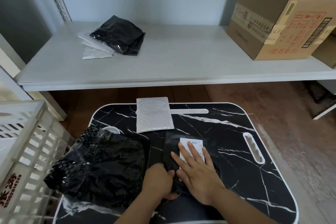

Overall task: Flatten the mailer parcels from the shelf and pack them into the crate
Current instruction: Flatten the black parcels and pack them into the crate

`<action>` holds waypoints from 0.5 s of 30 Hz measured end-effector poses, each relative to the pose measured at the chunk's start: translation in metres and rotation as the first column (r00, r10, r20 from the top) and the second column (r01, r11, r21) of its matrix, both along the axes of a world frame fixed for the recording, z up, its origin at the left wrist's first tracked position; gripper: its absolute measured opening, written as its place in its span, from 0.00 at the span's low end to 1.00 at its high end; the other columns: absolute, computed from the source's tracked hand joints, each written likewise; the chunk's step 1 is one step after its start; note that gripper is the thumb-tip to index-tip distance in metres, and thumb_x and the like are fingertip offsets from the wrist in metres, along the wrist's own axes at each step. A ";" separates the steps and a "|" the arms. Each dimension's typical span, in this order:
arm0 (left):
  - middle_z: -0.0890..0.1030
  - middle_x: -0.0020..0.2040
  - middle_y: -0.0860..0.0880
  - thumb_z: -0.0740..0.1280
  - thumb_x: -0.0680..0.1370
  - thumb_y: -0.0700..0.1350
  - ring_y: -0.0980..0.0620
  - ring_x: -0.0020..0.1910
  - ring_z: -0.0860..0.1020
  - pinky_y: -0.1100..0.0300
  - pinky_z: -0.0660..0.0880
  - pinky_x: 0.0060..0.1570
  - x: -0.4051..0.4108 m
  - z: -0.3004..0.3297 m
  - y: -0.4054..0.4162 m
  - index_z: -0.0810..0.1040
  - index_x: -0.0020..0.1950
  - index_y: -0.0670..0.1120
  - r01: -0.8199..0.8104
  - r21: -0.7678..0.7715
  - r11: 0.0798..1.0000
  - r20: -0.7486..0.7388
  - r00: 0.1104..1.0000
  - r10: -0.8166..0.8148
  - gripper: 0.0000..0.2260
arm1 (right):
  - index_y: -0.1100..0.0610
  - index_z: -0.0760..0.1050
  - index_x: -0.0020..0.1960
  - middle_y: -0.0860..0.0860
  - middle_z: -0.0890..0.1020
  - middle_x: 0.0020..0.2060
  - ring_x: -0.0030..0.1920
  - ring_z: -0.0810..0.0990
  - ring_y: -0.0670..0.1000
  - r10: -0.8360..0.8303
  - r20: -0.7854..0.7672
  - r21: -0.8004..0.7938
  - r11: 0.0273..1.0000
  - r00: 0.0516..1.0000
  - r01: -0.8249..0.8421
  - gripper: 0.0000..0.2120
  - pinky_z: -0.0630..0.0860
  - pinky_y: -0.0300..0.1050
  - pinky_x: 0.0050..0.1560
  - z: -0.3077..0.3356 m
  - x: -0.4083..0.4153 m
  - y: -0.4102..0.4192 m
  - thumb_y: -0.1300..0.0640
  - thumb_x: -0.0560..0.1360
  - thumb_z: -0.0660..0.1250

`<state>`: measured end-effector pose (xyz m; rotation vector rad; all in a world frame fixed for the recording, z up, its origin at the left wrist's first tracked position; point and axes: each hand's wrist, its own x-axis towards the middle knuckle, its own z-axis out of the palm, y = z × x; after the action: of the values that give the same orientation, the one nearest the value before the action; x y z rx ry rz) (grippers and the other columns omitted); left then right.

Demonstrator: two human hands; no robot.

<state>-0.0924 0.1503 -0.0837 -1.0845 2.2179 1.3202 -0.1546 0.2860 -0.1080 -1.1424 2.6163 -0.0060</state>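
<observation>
A: Where are the mailers?
B: A black labelled mailer [190, 152] lies flat on the counter [254, 178], a silver bubble mailer [153, 114] beyond it, crumpled black bags [101, 165] left of it
A: The rest?
B: On the shelf [181, 60]; white crate [27, 151] far left

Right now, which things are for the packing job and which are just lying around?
For the job:
- black mailer under the right hand, left hand gripping its edge
- crumpled black parcel
- white bubble mailer
- mailers on the shelf
- white crate

Just lying around:
- cardboard box
</observation>
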 end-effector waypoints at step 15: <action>0.83 0.50 0.43 0.69 0.73 0.33 0.47 0.46 0.81 0.61 0.75 0.37 -0.014 0.025 0.001 0.79 0.50 0.43 -0.213 0.481 0.851 -0.100 0.950 0.295 0.09 | 0.70 0.79 0.48 0.64 0.84 0.39 0.39 0.84 0.63 -0.390 0.921 0.029 0.039 -0.011 0.999 0.14 0.81 0.59 0.41 0.053 -0.023 0.026 0.73 0.63 0.76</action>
<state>-0.1065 0.1517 -0.0589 -1.1323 1.7498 2.0004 -0.1773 0.3122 -0.0547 0.6376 1.8860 -1.5494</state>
